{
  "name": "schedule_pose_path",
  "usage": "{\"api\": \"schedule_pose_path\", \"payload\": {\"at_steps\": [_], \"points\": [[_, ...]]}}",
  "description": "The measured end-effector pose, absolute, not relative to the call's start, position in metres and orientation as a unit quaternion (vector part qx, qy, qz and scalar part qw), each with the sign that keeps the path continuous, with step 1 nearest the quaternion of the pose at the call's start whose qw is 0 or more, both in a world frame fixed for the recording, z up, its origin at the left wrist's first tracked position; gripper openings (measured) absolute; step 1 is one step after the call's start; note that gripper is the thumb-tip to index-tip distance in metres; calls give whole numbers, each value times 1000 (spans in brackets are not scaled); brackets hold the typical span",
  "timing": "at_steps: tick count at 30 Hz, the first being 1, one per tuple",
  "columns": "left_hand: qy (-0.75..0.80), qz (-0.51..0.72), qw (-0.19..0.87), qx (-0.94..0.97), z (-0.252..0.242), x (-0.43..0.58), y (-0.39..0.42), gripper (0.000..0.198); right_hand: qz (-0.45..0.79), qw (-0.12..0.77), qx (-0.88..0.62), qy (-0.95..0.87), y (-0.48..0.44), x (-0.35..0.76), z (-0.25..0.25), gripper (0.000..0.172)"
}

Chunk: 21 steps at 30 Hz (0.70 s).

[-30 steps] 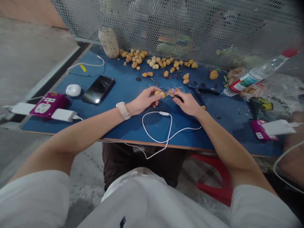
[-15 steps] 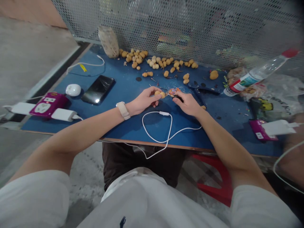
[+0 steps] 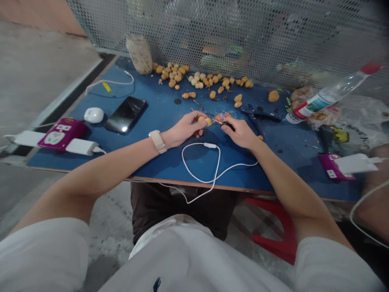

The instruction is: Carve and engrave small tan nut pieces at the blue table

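My left hand (image 3: 185, 129) curls around a small round tan fruit (image 3: 204, 120) above the blue table (image 3: 146, 156). My right hand (image 3: 240, 132) pinches a small dark-handled blade (image 3: 227, 125), its tip beside an orange-pink lump (image 3: 223, 117) between my hands. I cannot tell what that lump is. Several more tan fruits (image 3: 197, 81) lie scattered in a loose band across the far part of the table, beyond my hands. A white cable (image 3: 200, 162) loops on the table just below my wrists, touching neither hand.
A black phone (image 3: 125, 115), a white round device (image 3: 94, 115), a magenta socket (image 3: 62, 134) and a white power bank (image 3: 81, 147) lie left. A plastic bottle (image 3: 331, 95) and a clear bag (image 3: 361, 117) lie right. Perforated metal mesh (image 3: 231, 36) stands behind the table.
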<state>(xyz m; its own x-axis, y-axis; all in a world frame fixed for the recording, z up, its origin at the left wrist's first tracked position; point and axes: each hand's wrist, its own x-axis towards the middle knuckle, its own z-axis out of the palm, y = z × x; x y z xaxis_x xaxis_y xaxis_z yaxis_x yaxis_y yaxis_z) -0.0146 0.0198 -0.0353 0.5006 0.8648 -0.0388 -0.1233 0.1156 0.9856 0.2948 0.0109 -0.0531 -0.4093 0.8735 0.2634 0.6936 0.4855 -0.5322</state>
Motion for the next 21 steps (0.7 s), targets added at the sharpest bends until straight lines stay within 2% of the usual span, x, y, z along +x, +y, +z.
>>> {"api": "schedule_pose_path", "payload": {"at_steps": [15, 21], "points": [[339, 368, 670, 548, -33, -14, 19, 13, 179, 257, -484, -817, 11, 296, -54, 98], [335, 369, 673, 547, -36, -15, 20, 19, 180, 251, -489, -816, 10, 295, -53, 100]]}}
